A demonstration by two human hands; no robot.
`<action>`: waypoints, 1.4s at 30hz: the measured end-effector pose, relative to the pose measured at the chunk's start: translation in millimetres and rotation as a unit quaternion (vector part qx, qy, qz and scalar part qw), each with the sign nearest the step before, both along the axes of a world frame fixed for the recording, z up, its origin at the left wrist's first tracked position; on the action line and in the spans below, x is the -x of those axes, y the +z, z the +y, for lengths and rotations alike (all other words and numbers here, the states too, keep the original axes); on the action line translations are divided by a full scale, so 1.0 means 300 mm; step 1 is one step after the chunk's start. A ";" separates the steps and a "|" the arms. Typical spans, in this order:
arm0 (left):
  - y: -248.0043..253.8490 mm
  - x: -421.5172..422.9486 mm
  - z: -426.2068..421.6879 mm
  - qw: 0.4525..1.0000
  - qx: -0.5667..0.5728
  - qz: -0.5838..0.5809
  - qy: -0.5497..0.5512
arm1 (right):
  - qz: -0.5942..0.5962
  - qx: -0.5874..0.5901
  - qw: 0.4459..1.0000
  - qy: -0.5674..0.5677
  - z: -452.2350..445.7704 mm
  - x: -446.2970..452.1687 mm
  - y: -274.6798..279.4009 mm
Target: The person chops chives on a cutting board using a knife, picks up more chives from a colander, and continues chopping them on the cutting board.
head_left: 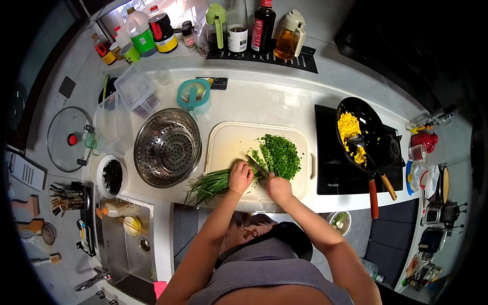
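Note:
My left hand [241, 177] is closed on a bundle of long green stalks [211, 186], whose loose ends reach past the left edge of the cream cutting board [227, 136]. In my right hand [278, 190] is the handle of a knife [257, 167]. The blade lies close to my left fingers, at the cut end of the bundle. Finely chopped greens [281, 157] are heaped on the board just beyond the knife, with a few bits scattered around.
Left of the board stands a steel colander [168, 147], with a teal-lidded container [194, 96] behind. A black wok [370, 122] with yellow food [348, 127] and a ladle sits on the cooktop [335, 178] at right. The sink [118, 254] is lower left; bottles [263, 28] line the back.

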State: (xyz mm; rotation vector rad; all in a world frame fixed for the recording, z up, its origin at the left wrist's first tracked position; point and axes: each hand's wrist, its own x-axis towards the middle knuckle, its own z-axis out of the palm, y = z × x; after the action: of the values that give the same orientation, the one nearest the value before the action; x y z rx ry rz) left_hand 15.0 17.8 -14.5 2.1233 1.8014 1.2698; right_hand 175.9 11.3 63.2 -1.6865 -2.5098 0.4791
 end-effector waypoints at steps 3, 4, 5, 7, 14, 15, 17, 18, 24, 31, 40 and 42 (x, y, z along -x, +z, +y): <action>-0.001 0.000 0.003 1.000 -0.002 0.002 -0.001 | 0.014 -0.006 1.000 -0.025 0.027 0.043 -0.068; -0.002 0.001 0.000 1.000 -0.004 0.005 -0.001 | 0.023 -0.005 0.999 -0.039 0.028 0.057 -0.070; -0.006 0.002 -0.003 1.000 0.008 -0.001 -0.004 | 0.032 -0.004 0.998 -0.054 0.026 0.061 -0.070; -0.001 0.005 0.000 1.000 0.027 -0.013 -0.010 | 0.069 0.000 0.994 -0.088 0.032 0.055 -0.060; 0.095 0.054 -0.098 0.992 0.064 0.093 -0.056 | 0.094 0.001 0.988 -0.122 0.038 -0.001 -0.048; 0.073 0.061 -0.094 0.992 0.069 0.087 -0.054 | 0.092 0.001 0.987 -0.129 0.037 -0.015 -0.037; 0.030 0.060 -0.081 0.993 0.079 0.072 -0.053 | 0.089 -0.007 0.987 -0.132 0.034 -0.045 -0.025; 0.021 0.055 -0.070 0.993 0.087 0.062 -0.049 | 0.094 -0.010 0.987 -0.131 0.034 -0.061 -0.020; 0.009 0.002 0.004 0.996 0.068 0.047 -0.026 | 0.102 -0.001 0.986 -0.132 0.017 -0.075 0.037; 0.005 -0.009 0.007 0.998 0.054 0.024 -0.016 | 0.060 0.010 0.993 -0.099 0.011 -0.032 0.038; 0.017 -0.004 0.006 0.998 0.049 0.027 -0.023 | 0.070 -0.002 0.989 -0.127 0.081 0.066 -0.040; 0.030 -0.003 0.002 0.999 0.040 0.022 -0.028 | 0.093 -0.006 0.986 -0.140 0.097 0.069 -0.037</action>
State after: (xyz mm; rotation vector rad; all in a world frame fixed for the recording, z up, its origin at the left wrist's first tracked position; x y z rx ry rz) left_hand 15.7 18.4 -5.5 2.1583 1.7638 1.1274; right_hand 155.3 40.6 52.1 -1.8545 -2.1024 0.5615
